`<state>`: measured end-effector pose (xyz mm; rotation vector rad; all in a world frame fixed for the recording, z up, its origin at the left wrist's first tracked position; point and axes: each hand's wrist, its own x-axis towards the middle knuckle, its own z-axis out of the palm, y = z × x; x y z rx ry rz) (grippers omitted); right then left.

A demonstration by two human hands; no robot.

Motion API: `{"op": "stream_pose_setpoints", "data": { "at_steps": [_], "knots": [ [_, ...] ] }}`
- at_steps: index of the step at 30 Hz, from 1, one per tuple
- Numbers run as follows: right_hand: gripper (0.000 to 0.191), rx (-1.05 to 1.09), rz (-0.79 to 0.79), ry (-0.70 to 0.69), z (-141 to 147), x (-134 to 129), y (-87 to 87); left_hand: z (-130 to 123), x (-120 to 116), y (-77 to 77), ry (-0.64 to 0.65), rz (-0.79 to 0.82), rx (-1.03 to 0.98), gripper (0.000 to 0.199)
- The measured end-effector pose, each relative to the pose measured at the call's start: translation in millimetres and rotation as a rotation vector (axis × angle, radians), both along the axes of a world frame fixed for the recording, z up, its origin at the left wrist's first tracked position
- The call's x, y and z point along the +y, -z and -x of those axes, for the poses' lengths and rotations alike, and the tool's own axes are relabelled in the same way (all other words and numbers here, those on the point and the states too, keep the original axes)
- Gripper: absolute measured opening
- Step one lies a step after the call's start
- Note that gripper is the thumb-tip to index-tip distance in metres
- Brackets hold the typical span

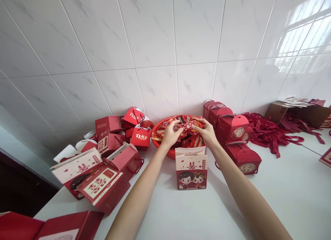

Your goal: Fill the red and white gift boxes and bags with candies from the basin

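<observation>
My left hand [171, 133] and my right hand [206, 131] pinch a small red candy packet [187, 125] with pale dots, one at each end. Both are over a red plastic basin [156, 138] full of red and gold wrapped sweets [195, 141]. Just in front of the basin a cream-and-red gift box [191, 171] stands upright on the white table. It bears two cartoon figures and a red character, and its top flaps are up. My forearms reach past it on either side.
Many red gift boxes [111, 142] are piled at the left, some tipped over. Red boxes with round-topped lids [234, 127] stand in a group to the right. Beyond them lie dark red ribbons [269, 133] and a cardboard box [278, 112]. A tiled wall [155, 85] backs the table.
</observation>
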<state>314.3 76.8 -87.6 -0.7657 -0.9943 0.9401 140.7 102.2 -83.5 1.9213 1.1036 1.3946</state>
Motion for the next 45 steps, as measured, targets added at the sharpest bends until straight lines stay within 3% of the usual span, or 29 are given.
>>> {"op": "stream_pose_setpoints", "data": {
  "at_steps": [2,7,11,16,20,24,26,28,30,34,39,45],
  "knots": [
    [0.052,0.1,-0.002,0.079,0,1,0.5,-1,0,-0.9,-0.04,-0.012,0.158,0.034],
    [0.053,0.289,0.008,0.198,-3,6,1.3,-9,-8,-6.5,-0.028,-0.038,0.787,0.043],
    [0.057,0.301,0.012,0.203,-6,8,2.8,-12,-12,-9.6,-0.167,0.014,0.976,0.039],
    [0.058,0.334,-0.011,0.186,-7,6,1.6,-9,-11,-10.4,-0.209,0.096,0.884,0.038],
    [0.04,0.323,-0.014,0.104,-4,1,-2.3,-8,-10,-11.4,-0.166,0.106,0.779,0.012],
    [0.033,0.353,0.008,0.079,-4,-2,-7.0,-4,-6,-8.4,0.005,0.061,0.335,0.021],
    [0.03,0.336,0.016,0.015,-6,-5,-10.1,-3,-4,-5.8,0.09,0.094,0.059,0.026],
    [0.029,0.285,0.031,-0.092,-8,-10,-13.7,-3,-3,-4.0,0.15,0.156,-0.085,0.032],
    [0.031,0.213,0.05,-0.191,-9,-15,-17.3,-2,-4,-3.3,0.229,0.195,-0.127,0.033],
    [0.034,0.123,0.075,-0.283,-6,-22,-21.5,-1,-8,-4.0,0.375,0.209,0.014,0.027],
    [0.036,0.086,0.057,-0.281,-2,-26,-27.6,-1,-14,-8.2,0.365,0.173,0.09,0.025],
    [0.032,-0.091,-0.113,-0.17,-7,-52,-57.8,12,-37,-32.9,0.386,0.053,-0.199,0.035]
  ]
}}
